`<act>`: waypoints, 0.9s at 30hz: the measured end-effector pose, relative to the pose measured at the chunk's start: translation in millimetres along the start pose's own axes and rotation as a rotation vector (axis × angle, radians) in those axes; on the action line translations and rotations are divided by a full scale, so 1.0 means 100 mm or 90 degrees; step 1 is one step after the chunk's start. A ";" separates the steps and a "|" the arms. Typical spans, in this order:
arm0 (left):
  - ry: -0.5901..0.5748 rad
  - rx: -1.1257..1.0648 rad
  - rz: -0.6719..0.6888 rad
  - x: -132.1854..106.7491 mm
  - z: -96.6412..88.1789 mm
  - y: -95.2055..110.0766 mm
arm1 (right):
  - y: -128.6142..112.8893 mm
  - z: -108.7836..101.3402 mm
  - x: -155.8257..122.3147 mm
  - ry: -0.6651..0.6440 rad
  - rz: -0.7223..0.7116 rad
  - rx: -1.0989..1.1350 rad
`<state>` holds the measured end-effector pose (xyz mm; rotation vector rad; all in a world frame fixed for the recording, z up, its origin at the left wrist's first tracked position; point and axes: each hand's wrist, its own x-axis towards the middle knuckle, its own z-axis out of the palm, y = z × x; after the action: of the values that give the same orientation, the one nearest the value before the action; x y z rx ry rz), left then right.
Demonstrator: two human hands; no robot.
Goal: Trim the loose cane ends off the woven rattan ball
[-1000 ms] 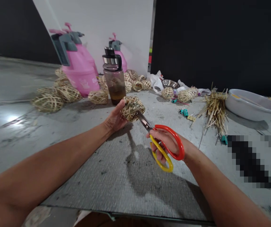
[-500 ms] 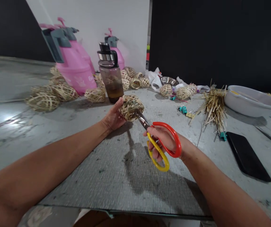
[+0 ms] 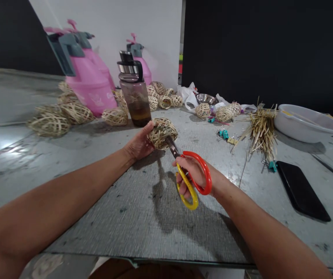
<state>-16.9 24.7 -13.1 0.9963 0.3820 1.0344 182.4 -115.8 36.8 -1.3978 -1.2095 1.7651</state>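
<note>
Left hand (image 3: 138, 145) closed round ball (image 3: 163, 133), held above middle of desk (image 3: 143, 217); right hand (image 3: 195, 176) gripping scissors (image 3: 187, 182) through red and yellow loops, blade tips against ball's near side. Bottle (image 3: 134, 97) just behind, toward far edge.

The scissors (image 3: 207, 174) have one red loop and one yellow. The woven ball (image 3: 163, 133) is pale straw in an open lattice. The sprayers (image 3: 89, 89) are pink with grey-teal tops, the phone (image 3: 301, 190) black, the tabletop (image 3: 143, 217) speckled grey.
</note>
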 end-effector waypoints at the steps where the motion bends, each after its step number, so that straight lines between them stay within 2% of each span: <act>1: 0.000 -0.003 -0.005 0.00 0.00 0.00 | 0.00 0.00 0.01 -0.005 0.003 0.001; 11: -0.005 0.002 -0.030 -0.01 -0.01 -0.01 | 0.10 -0.01 0.07 -0.005 -0.006 -0.018; 17: 0.002 -0.021 -0.014 0.00 -0.02 -0.01 | 0.04 0.05 0.02 0.004 -0.024 -0.043; 27: 0.069 -0.039 0.028 0.01 -0.05 0.05 | -0.17 0.03 -0.18 -0.085 -0.020 0.000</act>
<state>-22.5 28.9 -11.3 0.8994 0.4158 1.1359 183.3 -124.5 59.7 -1.2706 -1.2926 1.8626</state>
